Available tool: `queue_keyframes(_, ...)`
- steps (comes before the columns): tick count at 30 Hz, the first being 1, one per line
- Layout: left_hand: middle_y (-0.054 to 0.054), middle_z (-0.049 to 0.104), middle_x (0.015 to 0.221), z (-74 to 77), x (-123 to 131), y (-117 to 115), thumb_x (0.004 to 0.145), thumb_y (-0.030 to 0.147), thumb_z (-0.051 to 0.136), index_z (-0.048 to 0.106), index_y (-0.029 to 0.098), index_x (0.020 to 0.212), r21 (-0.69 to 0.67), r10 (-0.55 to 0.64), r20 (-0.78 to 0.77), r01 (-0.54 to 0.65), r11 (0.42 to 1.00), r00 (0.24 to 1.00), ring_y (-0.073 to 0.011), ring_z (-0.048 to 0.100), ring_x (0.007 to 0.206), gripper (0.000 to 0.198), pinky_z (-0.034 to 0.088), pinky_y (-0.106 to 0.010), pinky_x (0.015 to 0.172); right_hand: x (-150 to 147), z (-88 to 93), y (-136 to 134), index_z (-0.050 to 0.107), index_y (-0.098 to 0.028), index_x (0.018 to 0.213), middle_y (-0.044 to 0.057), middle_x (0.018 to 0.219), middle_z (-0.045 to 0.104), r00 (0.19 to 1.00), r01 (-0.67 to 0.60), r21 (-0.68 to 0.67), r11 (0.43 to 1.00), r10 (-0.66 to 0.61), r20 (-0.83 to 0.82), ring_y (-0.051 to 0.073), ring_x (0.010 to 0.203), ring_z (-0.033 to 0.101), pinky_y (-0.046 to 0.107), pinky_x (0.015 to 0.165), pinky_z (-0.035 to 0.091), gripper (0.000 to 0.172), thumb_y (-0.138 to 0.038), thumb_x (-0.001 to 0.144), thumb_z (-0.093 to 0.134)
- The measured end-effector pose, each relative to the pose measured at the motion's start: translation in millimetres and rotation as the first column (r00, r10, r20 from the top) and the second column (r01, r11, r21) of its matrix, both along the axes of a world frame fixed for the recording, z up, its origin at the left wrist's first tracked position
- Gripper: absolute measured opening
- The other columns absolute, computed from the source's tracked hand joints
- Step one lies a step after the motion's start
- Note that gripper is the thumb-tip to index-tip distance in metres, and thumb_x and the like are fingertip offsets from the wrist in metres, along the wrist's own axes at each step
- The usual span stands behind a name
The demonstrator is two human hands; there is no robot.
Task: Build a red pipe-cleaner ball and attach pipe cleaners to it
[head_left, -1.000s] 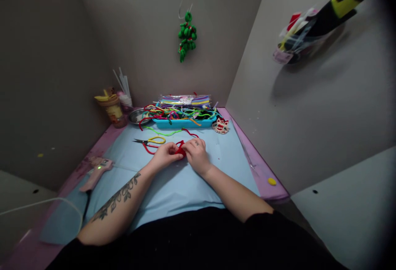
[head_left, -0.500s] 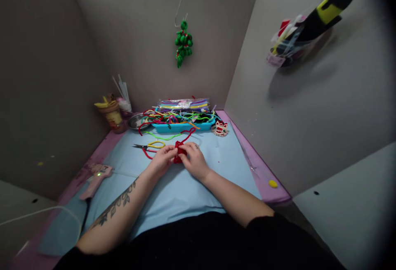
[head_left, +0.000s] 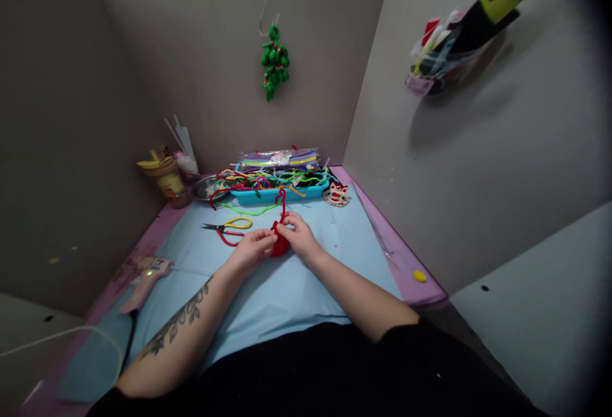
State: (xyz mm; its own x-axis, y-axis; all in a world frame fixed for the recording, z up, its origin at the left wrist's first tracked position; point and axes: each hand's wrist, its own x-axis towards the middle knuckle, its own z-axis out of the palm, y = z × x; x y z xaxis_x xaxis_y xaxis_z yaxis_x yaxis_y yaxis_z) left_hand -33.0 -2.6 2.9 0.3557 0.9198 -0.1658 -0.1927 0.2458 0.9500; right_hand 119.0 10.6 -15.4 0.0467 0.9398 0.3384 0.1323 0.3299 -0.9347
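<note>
Between my two hands is a red fuzzy piece of pipe-cleaner work point(head_left: 279, 245), with one long red stem rising from it towards the tray. My left hand point(head_left: 255, 250) pinches its left side with thumb and fingertips. From the other side, my right hand point(head_left: 300, 237) closes on its upper right part, near the base of the stem. The exact shape of the red piece is partly hidden by my fingers. Just left of my left hand lie scissors point(head_left: 220, 228) with one yellow and one red handle, blades pointing left.
A blue tray point(head_left: 258, 197) of tangled pipe cleaners stands at the back, beside a metal dish point(head_left: 203, 189). A pink glue gun point(head_left: 145, 286) lies at left. A beige-and-red figure point(head_left: 337, 194) sits right of the tray. Grey partitions point(head_left: 215, 73) enclose the table.
The red piece has turned between my fingers, and its long stem now points more upright instead of slanting right. My view has shifted slightly.
</note>
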Motion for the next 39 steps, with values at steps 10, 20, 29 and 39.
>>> queue_keyframes(10,0.0,0.063,0.068,9.0,3,-4,0.056,0.041,0.084,0.062,0.012,0.076,0.022,0.049,-0.069,-0.048,0.999,0.996,-0.01,0.058,0.06,0.042,0.044,-0.021,0.057,1,16.0,-3,0.053,-0.021,0.062,0.003,0.095,0.052,0.997,-0.069,-0.027,0.997,0.07,0.039,0.018,0.094,0.053,0.032,0.087,0.044,0.015,-0.028,0.072,0.061)
queue_keyframes(20,0.004,0.06,0.055,10.4,1,-2,0.052,0.035,0.085,0.055,0.014,0.076,0.072,0.091,-0.081,-0.085,0.994,0.993,-0.0068,0.052,0.047,0.044,0.039,-0.018,0.049,5,27.0,-1,0.062,-0.019,0.062,0.004,0.096,0.055,0.972,-0.141,-0.048,0.989,0.148,0.184,0.017,0.096,0.055,0.031,0.09,0.043,0.014,-0.022,0.075,0.057)
queue_keyframes(29,0.005,0.062,0.055,8.8,-2,-2,0.06,0.036,0.081,0.049,0.017,0.094,0.136,0.063,-0.122,-0.046,0.99,0.991,-0.0076,0.051,0.045,0.05,0.038,-0.018,0.048,4,20.6,0,0.067,-0.019,0.059,0.004,0.098,0.06,0.989,-0.107,-0.134,0.985,0.12,0.085,0.019,0.098,0.058,0.03,0.092,0.041,0.015,-0.022,0.071,0.058)
queue_keyframes(39,0.007,0.056,0.049,10.0,-1,-2,0.062,0.037,0.079,0.047,0.017,0.092,0.148,0.05,-0.151,-0.027,0.989,0.987,-0.0075,0.048,0.043,0.049,0.034,-0.018,0.046,5,16.5,2,0.068,-0.019,0.055,0.005,0.103,0.063,0.991,-0.083,-0.133,0.988,0.096,0.092,0.023,0.107,0.058,0.033,0.095,0.04,0.011,-0.02,0.064,0.061)
